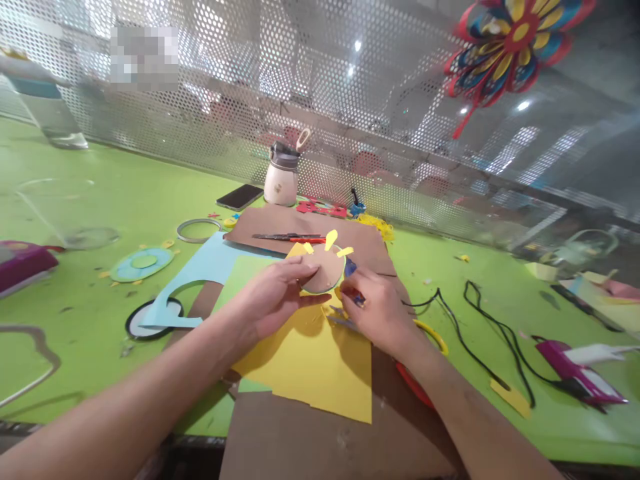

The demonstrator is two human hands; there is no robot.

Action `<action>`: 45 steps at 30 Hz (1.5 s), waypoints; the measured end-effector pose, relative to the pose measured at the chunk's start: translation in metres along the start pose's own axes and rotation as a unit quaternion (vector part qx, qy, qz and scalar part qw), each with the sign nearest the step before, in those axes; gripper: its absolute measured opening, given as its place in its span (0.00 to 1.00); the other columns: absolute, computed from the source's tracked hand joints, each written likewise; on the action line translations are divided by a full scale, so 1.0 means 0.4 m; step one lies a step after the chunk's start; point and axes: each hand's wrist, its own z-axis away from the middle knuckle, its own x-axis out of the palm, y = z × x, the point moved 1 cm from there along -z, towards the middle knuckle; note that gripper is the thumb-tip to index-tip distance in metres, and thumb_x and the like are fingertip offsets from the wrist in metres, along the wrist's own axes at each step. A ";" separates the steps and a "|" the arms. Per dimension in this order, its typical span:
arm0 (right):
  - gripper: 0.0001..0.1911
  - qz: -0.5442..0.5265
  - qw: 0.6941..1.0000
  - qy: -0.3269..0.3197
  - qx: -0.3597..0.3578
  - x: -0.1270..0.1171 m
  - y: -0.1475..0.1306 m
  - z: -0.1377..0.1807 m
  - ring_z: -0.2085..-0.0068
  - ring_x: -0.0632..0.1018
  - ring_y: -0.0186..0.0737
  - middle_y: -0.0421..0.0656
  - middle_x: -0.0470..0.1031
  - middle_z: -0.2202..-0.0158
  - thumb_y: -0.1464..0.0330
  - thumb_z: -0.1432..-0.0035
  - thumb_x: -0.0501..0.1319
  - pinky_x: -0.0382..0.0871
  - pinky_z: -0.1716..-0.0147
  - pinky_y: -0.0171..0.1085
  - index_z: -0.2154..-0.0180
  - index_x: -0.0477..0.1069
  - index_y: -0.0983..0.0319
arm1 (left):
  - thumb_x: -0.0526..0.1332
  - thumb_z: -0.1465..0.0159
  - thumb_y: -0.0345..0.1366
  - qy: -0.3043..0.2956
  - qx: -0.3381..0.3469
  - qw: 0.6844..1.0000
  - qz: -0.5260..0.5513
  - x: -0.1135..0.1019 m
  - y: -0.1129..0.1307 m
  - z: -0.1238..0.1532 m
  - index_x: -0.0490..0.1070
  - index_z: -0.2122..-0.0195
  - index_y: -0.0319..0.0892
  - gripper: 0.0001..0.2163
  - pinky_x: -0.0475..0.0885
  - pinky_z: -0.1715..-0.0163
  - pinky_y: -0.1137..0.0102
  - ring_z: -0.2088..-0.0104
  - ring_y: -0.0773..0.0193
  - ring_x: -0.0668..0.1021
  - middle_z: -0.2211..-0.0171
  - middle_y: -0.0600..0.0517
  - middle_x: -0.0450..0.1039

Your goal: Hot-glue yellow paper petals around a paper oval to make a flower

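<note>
My left hand [273, 297] pinches a round brown cardboard disc [325, 272] by its left edge, holding it over a yellow paper sheet [320, 363]. Small yellow paper petals [331, 240] stick out along the disc's top edge. My right hand [383, 310] is closed around a red and blue pen-like tool [351, 288] right beside the disc, with a thin metal piece under the fingers. The yellow sheet lies on brown cardboard [300, 433] and a light green sheet [240, 277].
A green table [100, 213] carries a light blue cut sheet [200, 267], paper rings [143, 263], a craft knife [290, 237], a phone [240, 197], a white bottle [283, 177], a black cable [475, 333] and a pink glue gun [580, 373]. A perforated metal screen [250, 100] stands behind. A paper pinwheel [510, 40] hangs top right.
</note>
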 end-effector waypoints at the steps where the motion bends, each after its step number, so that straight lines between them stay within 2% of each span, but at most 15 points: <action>1: 0.05 0.036 0.999 0.008 -0.023 0.001 0.001 0.001 0.67 0.71 0.39 0.44 0.71 0.71 0.78 0.48 0.57 0.63 0.68 0.36 0.72 0.69 0.64 | 0.59 0.43 0.25 -0.005 -0.004 1.000 0.006 0.003 0.000 0.001 0.74 0.66 0.39 0.07 0.74 0.61 0.60 0.65 0.63 0.74 0.66 0.51 0.74; 4: 0.06 0.131 0.989 0.015 -0.068 0.007 -0.003 0.007 0.64 0.70 0.43 0.47 0.70 0.68 0.77 0.45 0.55 0.63 0.66 0.39 0.70 0.69 0.64 | 0.58 0.42 0.25 -0.015 -0.006 1.000 0.015 0.009 -0.005 -0.001 0.75 0.64 0.37 0.07 0.74 0.58 0.62 0.63 0.62 0.75 0.65 0.49 0.76; 7: 0.08 0.213 0.973 0.008 -0.094 0.012 -0.013 0.014 0.64 0.68 0.45 0.48 0.69 0.68 0.76 0.42 0.53 0.61 0.67 0.40 0.70 0.68 0.63 | 0.58 0.42 0.23 0.012 0.010 1.000 0.019 0.010 -0.013 -0.008 0.75 0.66 0.35 0.07 0.73 0.57 0.67 0.63 0.63 0.76 0.64 0.47 0.76; 10: 0.09 0.239 0.965 0.001 -0.108 0.014 -0.020 0.019 0.64 0.67 0.45 0.47 0.69 0.68 0.76 0.41 0.52 0.60 0.67 0.41 0.70 0.68 0.63 | 0.58 0.42 0.23 0.043 0.016 0.999 0.011 0.006 -0.019 -0.013 0.75 0.69 0.35 0.06 0.74 0.61 0.70 0.66 0.66 0.76 0.67 0.48 0.76; 13: 0.09 0.230 0.968 0.013 -0.101 0.014 -0.017 0.021 0.64 0.67 0.45 0.47 0.68 0.69 0.76 0.41 0.51 0.59 0.67 0.40 0.71 0.67 0.62 | 0.60 0.43 0.24 0.064 0.015 0.998 -0.004 -0.002 -0.020 -0.017 0.74 0.72 0.35 0.04 0.74 0.65 0.73 0.70 0.67 0.75 0.71 0.49 0.75; 18: 0.09 0.190 0.978 0.023 -0.085 0.014 -0.010 0.022 0.64 0.67 0.44 0.46 0.68 0.70 0.75 0.41 0.53 0.60 0.68 0.39 0.72 0.67 0.62 | 0.59 0.44 0.23 0.077 0.020 0.997 -0.018 -0.010 -0.018 -0.019 0.74 0.74 0.35 0.05 0.74 0.67 0.74 0.71 0.68 0.74 0.72 0.50 0.73; 21: 0.08 0.126 0.989 0.029 -0.069 0.013 -0.008 0.019 0.65 0.69 0.42 0.45 0.68 0.70 0.75 0.42 0.54 0.61 0.67 0.38 0.72 0.67 0.63 | 0.59 0.44 0.23 0.080 0.027 0.996 -0.014 -0.008 -0.018 -0.020 0.73 0.76 0.35 0.06 0.74 0.68 0.74 0.71 0.69 0.73 0.73 0.50 0.72; 26: 0.07 0.000 0.999 0.036 -0.028 0.013 0.004 0.011 0.69 0.70 0.37 0.41 0.68 0.72 0.75 0.43 0.57 0.63 0.69 0.34 0.73 0.67 0.62 | 0.59 0.44 0.23 0.091 0.026 0.995 -0.023 -0.006 -0.014 -0.020 0.73 0.74 0.35 0.06 0.76 0.65 0.69 0.69 0.65 0.74 0.70 0.48 0.73; 28: 0.06 -0.020 0.999 0.039 -0.013 0.013 0.011 0.011 0.69 0.71 0.36 0.41 0.68 0.71 0.76 0.43 0.56 0.63 0.69 0.34 0.72 0.67 0.62 | 0.59 0.44 0.23 0.101 0.037 0.994 -0.027 -0.008 -0.008 -0.018 0.73 0.74 0.35 0.05 0.77 0.66 0.67 0.69 0.64 0.75 0.70 0.48 0.73; 32: 0.06 0.011 0.999 0.036 -0.025 0.016 0.013 0.012 0.64 0.71 0.39 0.44 0.69 0.68 0.75 0.43 0.56 0.65 0.64 0.37 0.71 0.68 0.62 | 0.60 0.45 0.24 0.102 0.037 0.993 -0.040 -0.006 0.001 -0.011 0.74 0.73 0.37 0.05 0.78 0.68 0.65 0.71 0.64 0.75 0.70 0.49 0.73; 37: 0.07 0.076 0.995 0.044 -0.057 0.026 0.001 0.012 0.61 0.69 0.43 0.46 0.68 0.66 0.78 0.45 0.55 0.65 0.63 0.39 0.71 0.68 0.63 | 0.59 0.43 0.24 0.031 -0.017 0.998 -0.060 0.008 -0.013 -0.005 0.75 0.67 0.36 0.06 0.77 0.66 0.67 0.67 0.62 0.77 0.67 0.46 0.76; 41: 0.09 0.126 0.988 0.045 -0.080 0.029 -0.009 0.018 0.60 0.68 0.44 0.48 0.68 0.65 0.79 0.44 0.53 0.64 0.63 0.41 0.69 0.69 0.63 | 0.59 0.44 0.23 0.051 -0.024 0.997 -0.059 0.006 -0.023 -0.009 0.75 0.67 0.36 0.07 0.75 0.69 0.75 0.69 0.66 0.77 0.68 0.46 0.77; 45: 0.12 0.149 0.984 0.054 -0.084 0.025 -0.013 0.025 0.61 0.67 0.44 0.48 0.68 0.64 0.81 0.44 0.51 0.64 0.62 0.41 0.69 0.69 0.64 | 0.58 0.43 0.22 0.063 -0.010 0.997 -0.054 0.000 -0.021 -0.013 0.74 0.68 0.35 0.07 0.76 0.67 0.72 0.68 0.64 0.78 0.68 0.45 0.77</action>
